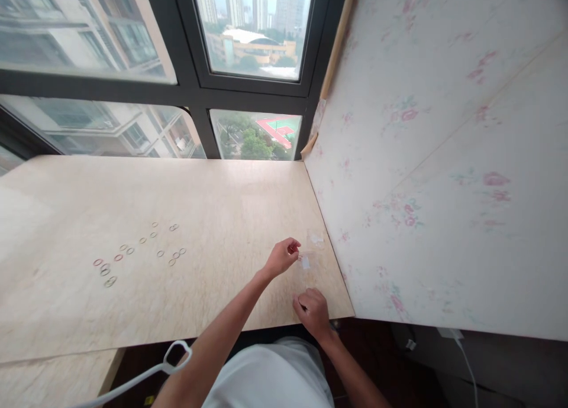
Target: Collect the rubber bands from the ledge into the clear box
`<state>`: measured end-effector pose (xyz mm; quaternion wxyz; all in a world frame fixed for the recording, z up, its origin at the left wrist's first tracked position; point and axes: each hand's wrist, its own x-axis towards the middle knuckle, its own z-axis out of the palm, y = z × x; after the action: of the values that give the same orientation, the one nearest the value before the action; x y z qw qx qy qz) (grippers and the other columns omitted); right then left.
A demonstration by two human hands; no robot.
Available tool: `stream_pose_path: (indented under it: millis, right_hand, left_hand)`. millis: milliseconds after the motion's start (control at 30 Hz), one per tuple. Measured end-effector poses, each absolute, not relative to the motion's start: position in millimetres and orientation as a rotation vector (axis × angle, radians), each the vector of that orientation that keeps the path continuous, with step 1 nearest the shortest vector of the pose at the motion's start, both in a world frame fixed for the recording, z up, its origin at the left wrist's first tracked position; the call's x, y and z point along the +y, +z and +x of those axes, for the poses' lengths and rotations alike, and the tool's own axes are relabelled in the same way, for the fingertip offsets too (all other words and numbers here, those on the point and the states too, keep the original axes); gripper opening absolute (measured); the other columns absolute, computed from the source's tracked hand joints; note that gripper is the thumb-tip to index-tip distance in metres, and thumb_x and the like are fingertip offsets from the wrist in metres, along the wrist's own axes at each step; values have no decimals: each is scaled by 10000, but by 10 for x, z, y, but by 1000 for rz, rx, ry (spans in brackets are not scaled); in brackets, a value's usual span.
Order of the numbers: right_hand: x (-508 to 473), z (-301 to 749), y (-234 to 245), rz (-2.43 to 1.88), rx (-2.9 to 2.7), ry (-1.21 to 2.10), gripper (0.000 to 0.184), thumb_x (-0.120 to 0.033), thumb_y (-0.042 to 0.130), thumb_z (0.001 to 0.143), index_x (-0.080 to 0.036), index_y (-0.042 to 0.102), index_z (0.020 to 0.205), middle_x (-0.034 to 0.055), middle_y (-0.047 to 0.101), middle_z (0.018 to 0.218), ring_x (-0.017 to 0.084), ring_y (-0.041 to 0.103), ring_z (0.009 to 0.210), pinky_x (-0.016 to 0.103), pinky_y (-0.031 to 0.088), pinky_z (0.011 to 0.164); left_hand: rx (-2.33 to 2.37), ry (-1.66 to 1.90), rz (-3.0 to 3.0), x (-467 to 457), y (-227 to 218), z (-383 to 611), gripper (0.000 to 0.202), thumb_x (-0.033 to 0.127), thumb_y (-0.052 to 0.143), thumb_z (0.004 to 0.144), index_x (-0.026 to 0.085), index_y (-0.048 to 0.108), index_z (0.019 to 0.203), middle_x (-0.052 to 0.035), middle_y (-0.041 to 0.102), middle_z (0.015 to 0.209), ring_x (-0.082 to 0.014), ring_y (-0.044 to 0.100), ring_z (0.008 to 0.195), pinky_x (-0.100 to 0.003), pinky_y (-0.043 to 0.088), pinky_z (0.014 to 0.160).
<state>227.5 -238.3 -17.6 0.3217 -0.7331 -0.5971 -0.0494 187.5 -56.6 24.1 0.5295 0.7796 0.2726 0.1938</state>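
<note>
My left hand [282, 258] is above the right end of the tabletop, fingers curled toward the thumb. Something small and reddish shows between its fingertips, too small to name. Just beside those fingertips, a clear plastic bag [305, 264] with a whitish patch lies on the wood. My right hand [313, 311] is closed at the table's front edge, close to the near side of the bag. What it grips, if anything, is hidden. Far to the left, several thin rings [142, 240] lie scattered, mostly greenish or grey, including a red ring [118, 258].
Another clear plastic piece [316, 239] lies near the flowered wall [408, 213], which bounds the wooden table [231, 219] on the right. Dark-framed windows [195, 88] stand behind. A white looped rod [133, 379] crosses the lower left, below the table's front edge.
</note>
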Motion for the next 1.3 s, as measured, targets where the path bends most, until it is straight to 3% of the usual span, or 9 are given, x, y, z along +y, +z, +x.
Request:
stream_pose_path:
  millis: [367, 533, 633, 767, 900, 1100, 1300]
  right_hand:
    - [-2370, 2329, -236, -1915, -1540, -128, 434, -199, 468, 894, -175, 388, 468, -14, 384, 491, 115, 352, 534, 282, 228, 571]
    - [-2355, 2319, -230, -1921, -1533, -160, 438, -203, 476, 888, -175, 378, 462, -21, 364, 486, 109, 329, 518, 274, 225, 548]
    - [-2358, 2333, -215, -1896, -1554, -162, 455, -197, 483, 880, -173, 339, 448, -29, 334, 464, 100, 311, 491, 269, 222, 528]
    - [-2316, 2300, -170, -1774, -1657, -112, 464, -160, 483, 870, -170, 297, 446, -43, 294, 446, 82, 288, 452, 257, 222, 500]
    - [-2085, 2074, -78, -1651, -1750, -30, 450, -146, 488, 862, -168, 283, 462, -46, 286, 460, 75, 286, 450, 252, 214, 490]
    - [-1277, 1570, 192, -1538, -1659, 187, 464, -205, 449, 888, -168, 235, 479, -52, 224, 463, 56, 227, 429, 241, 189, 459]
    - [-249, 1079, 470, -1454, -1570, 530, 499, -378, 365, 906, -190, 160, 493, -46, 160, 457, 53, 170, 421, 231, 149, 416]
  left_hand:
    - [822, 617, 1935, -473, 78, 1564, 215, 151, 497, 746, 177, 591, 937, -42, 646, 952, -137, 594, 794, -258, 461, 673]
    - [998, 696, 1819, -360, -4, 1084, 172, 219, 486, 771, 165, 608, 879, -58, 645, 872, -150, 589, 769, -265, 449, 676]
    - [1096, 764, 1800, -359, -25, 781, 127, 283, 523, 767, 170, 575, 790, -24, 599, 750, -133, 540, 670, -243, 407, 632]
    - [1339, 937, 1771, -419, -74, 473, 320, 354, 539, 762, 183, 362, 556, 55, 331, 496, -86, 306, 477, -222, 237, 503]
    - [1289, 964, 1788, -486, -123, 308, 483, 401, 461, 824, 177, 172, 508, 48, 162, 476, -73, 177, 458, -257, 149, 491]
    - [1126, 850, 1771, -504, -147, 209, 523, 460, 331, 903, 168, 152, 508, 29, 171, 476, -71, 185, 444, -267, 141, 483]
    - [980, 871, 1682, -401, -240, 151, 533, 517, 234, 913, 172, 233, 507, 23, 242, 477, -77, 242, 458, -260, 155, 479]
